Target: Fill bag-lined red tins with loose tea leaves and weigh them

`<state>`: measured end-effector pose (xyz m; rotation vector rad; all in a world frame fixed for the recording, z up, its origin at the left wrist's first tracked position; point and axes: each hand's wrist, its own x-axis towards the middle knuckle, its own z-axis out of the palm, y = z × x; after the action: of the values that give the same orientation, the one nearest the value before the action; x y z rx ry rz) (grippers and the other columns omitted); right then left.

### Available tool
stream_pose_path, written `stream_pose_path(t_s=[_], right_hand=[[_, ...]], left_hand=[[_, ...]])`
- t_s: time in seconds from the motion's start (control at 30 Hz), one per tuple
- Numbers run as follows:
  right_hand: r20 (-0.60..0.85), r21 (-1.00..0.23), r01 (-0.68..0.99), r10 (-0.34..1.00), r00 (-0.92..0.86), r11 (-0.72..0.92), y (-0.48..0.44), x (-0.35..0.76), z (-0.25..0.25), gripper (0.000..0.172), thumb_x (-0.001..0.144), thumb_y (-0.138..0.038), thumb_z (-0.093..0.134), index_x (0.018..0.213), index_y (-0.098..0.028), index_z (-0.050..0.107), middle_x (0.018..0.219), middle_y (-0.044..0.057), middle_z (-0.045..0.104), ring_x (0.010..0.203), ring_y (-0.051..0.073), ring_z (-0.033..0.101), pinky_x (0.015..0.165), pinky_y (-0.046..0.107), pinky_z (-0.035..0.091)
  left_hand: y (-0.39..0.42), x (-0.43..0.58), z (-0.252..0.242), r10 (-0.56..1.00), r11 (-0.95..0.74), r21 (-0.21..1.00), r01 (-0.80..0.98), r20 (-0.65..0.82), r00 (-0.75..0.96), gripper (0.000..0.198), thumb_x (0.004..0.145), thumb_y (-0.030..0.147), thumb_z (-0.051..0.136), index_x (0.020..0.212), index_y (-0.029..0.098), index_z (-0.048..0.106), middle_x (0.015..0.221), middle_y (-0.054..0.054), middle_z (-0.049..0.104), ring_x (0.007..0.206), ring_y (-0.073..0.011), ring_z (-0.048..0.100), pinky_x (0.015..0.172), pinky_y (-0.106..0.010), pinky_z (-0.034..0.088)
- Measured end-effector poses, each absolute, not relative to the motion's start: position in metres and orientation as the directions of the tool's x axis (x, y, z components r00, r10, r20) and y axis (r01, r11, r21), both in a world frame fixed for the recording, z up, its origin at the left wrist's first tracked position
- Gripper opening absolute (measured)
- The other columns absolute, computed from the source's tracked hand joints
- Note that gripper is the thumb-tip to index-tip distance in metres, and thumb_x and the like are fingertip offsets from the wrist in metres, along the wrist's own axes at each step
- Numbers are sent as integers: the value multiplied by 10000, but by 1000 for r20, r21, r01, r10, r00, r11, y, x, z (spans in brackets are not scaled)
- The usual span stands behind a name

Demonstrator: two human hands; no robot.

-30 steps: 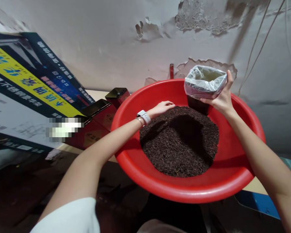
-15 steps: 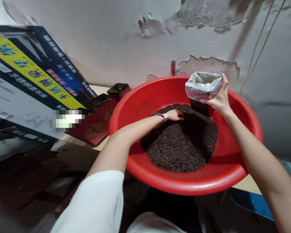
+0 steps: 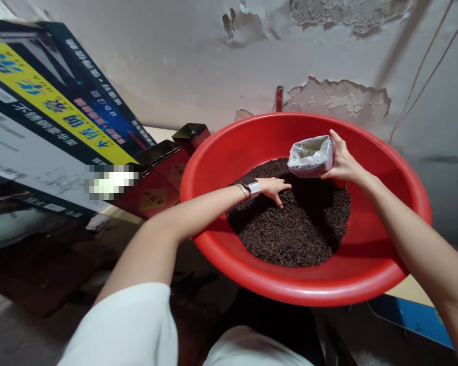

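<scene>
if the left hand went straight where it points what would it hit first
Probably the plastic-lined container in the right hand, though depth is unclear; the dark heap could come first.

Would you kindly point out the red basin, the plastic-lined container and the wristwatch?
Red basin (image 3: 311, 294): head view, on its near rim.
Plastic-lined container (image 3: 310, 166): head view, on the liner's outer side.
Wristwatch (image 3: 249, 180): head view, on its dark face.

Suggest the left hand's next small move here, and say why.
The left hand should probably close on some of the dark loose material: the hand is spread over it, apparently holding nothing, while the right hand holds the lined container with its open mouth nearby.
</scene>
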<state>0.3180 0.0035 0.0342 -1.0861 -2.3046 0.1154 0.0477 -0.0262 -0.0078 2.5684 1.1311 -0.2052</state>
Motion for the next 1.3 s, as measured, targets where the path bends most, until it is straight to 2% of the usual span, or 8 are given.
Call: stream_pose_path(t_s=[0.1,0.2,0.43,0.63,0.93,1.1,1.2,1.3], right_hand=[[409,-319,694,755,-513,645,5,319,33,1424,477,-487,860,1538,-210,-49,1496,198,204,1362,484,252,1087,677,244],[383,-309,710,767,-516,632,3,318,35,1399,481,-460,856,1538,-194,-21,1466,206,245,1345,480,285,1085,673,256],[364,-234,678,710,-603,697,-17,288,38,1334,508,-410,836,1550,-207,28,1402,199,330,1287,463,370,1032,665,353],[377,-203,689,705,-601,696,-22,283,39,1313,545,-415,814,1552,-207,-3,1372,208,347,1242,453,410,954,667,415],[397,-178,670,676,-621,721,-20,285,36,1309,552,-420,812,1554,-226,-7,1379,195,350,1238,441,410,959,667,409],[467,-207,627,640,-611,751,-22,289,49,1315,545,-519,812,1545,-246,1,1448,177,307,1274,423,401,997,641,393],[577,-277,607,634,-515,745,-19,294,61,1315,553,-574,798,1533,-262,-22,1479,157,279,1313,397,383,1020,600,401],[673,-404,602,670,-314,688,-11,297,66,1190,624,-590,750,1513,-311,9,1476,127,296,1323,361,388,1006,568,435]], left_hand=[[-22,45,6,656,-659,145,738,-369,658,647,699,440,719,1294,250,552,1268,-122,627,1113,-323,598,946,-390,453],[-17,29,34,721,-621,133,772,-290,630,549,731,382,689,1254,263,569,1188,-77,669,1042,-281,618,912,-365,467],[-22,19,66,842,-529,498,687,207,499,415,811,386,628,1158,169,559,1095,-91,675,954,-220,626,864,-337,474],[-26,34,53,812,-568,665,486,356,462,565,676,382,776,1152,179,548,1169,-107,651,1097,-241,602,962,-392,444],[-17,26,59,859,-479,780,402,325,395,242,828,299,627,1005,137,655,1045,-96,699,962,-179,634,881,-341,494],[-15,17,65,945,-325,808,491,267,187,195,847,279,606,964,135,669,1028,-93,697,918,-173,637,797,-295,525],[-10,10,65,984,-173,861,479,166,57,209,869,296,575,985,144,660,1037,-102,687,835,-170,651,657,-257,535],[-6,5,63,993,-92,874,477,116,-20,181,866,277,572,961,152,660,1037,-99,681,791,-155,652,603,-227,523]])
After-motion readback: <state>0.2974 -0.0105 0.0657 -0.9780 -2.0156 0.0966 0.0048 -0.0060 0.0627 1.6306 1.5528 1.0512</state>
